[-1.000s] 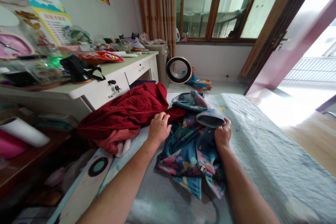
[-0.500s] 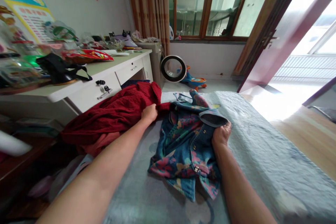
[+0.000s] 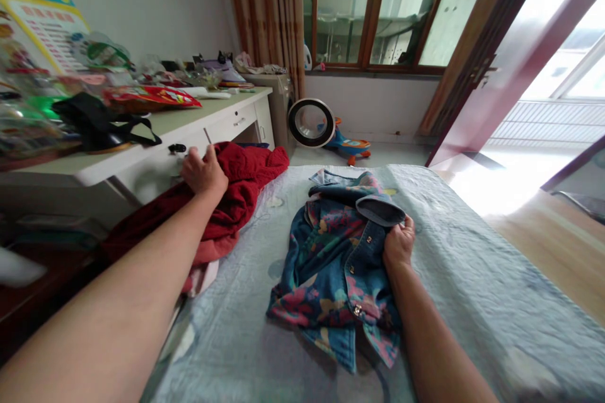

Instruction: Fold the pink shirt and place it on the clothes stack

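Observation:
A blue denim shirt with a floral print and metal buttons lies on the bed's pale sheet in front of me. My right hand is closed on the edge of its collar, at the shirt's right side. To the left, a crumpled dark red garment hangs over the bed edge by the desk. My left hand is over this garment, thumb and forefinger apart; its other fingers are partly hidden. Lighter reddish and pink cloth shows beneath the red garment.
A white desk along the left wall carries a black strapped item, a red packet and clutter. Beyond the bed are a front-loading washer with its round door open and a blue-orange ride-on toy. A door stands open at right.
My left hand has moved left, away from the shirt, and the red garment's end no longer reaches the shirt. The lighter cloth beneath is more exposed. My right hand stays at the collar.

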A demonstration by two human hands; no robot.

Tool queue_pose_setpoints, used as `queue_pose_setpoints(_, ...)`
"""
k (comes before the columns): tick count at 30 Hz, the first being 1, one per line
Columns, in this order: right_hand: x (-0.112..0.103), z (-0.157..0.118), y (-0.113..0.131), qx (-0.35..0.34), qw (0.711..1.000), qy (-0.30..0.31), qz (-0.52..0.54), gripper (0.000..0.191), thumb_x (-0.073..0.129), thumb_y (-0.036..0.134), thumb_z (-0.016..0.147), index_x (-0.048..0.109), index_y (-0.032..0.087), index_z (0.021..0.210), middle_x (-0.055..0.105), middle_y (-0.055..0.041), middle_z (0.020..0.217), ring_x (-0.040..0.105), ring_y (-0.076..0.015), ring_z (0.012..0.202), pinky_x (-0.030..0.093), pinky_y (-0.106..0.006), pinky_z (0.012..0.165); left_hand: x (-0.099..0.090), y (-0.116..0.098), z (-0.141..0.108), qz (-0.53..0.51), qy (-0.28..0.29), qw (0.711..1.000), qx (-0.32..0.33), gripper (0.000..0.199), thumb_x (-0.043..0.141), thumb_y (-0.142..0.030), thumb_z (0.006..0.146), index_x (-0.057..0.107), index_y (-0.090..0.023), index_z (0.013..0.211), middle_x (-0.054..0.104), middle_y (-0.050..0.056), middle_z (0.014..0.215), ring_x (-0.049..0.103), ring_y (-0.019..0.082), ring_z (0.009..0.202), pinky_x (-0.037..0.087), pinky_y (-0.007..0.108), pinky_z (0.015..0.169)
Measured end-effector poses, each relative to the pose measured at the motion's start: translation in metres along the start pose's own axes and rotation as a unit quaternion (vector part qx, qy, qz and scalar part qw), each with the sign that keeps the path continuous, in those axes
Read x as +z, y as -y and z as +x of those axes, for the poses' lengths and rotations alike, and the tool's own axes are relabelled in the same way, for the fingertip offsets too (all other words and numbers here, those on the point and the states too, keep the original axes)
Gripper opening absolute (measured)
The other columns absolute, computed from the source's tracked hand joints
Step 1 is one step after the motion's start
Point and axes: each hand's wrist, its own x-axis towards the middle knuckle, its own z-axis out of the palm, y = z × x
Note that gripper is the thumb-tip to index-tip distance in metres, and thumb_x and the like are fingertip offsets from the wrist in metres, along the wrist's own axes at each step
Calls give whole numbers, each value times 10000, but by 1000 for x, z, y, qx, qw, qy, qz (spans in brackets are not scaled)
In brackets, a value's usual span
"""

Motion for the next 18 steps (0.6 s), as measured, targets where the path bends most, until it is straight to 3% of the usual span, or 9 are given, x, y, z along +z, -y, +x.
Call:
queue_pose_setpoints(3, 0, 2, -5, -5, 1000, 9, -1, 473, 575, 453, 740, 505, 224, 1148, 648, 43, 773, 589, -143, 655, 467, -249, 636, 5, -17, -29, 56, 57, 986, 147, 443, 334, -309, 992, 522, -157, 1363, 226, 114, 1619, 201, 363, 1456, 130, 594, 1160)
queue_pose_setpoints(5, 0, 4, -8, -10, 1000, 11, -5, 459, 570, 454, 743, 512, 225, 1137, 650, 43, 774, 592, -142, 657, 469, -250, 639, 16, -35, -50, 99, 112, 966, 210, 404, 402, -321, 969, 573, -186, 1310, 319, 106, 1584, 185, 351, 1466, 52, 600, 1176)
queue_pose_setpoints(8, -1, 5, -10, -11, 1000, 17, -1, 468, 575, 443, 739, 513, 223, 1147, 655, 39, 788, 590, -141, 660, 470, -249, 640, 39, -54, -76, 172, 225, 917, 280, 400, 588, -437, 861, 663, -238, 1200, 398, 87, 1549, 83, 408, 1488, -19, 635, 1155)
queue_pose_setpoints(12, -2, 4, -8, -7, 1000, 17, 5, 471, 590, 417, 728, 521, 217, 1148, 648, 42, 781, 571, -130, 640, 451, -233, 620, 66, -52, -83, 238, 293, 883, 279, 371, 633, -350, 816, 714, -186, 1139, 363, 132, 1568, 18, 457, 1485, -57, 638, 1139)
queue_pose_setpoints(15, -2, 2, -6, -6, 1000, 17, 11, 444, 600, 399, 731, 535, 217, 1130, 637, 48, 765, 563, -127, 641, 442, -227, 621, 74, -43, -69, 250, 297, 889, 243, 350, 538, -291, 864, 707, -215, 1161, 347, 92, 1584, -31, 443, 1490, -70, 675, 1115)
queue_pose_setpoints(18, -1, 1, -5, -3, 1000, 16, 22, 428, 611, 388, 731, 539, 222, 1119, 634, 52, 766, 562, -127, 659, 442, -229, 643, 71, -39, -48, 221, 293, 904, 219, 381, 474, -236, 885, 687, -202, 1200, 320, 90, 1596, -60, 458, 1482, -20, 705, 1100)
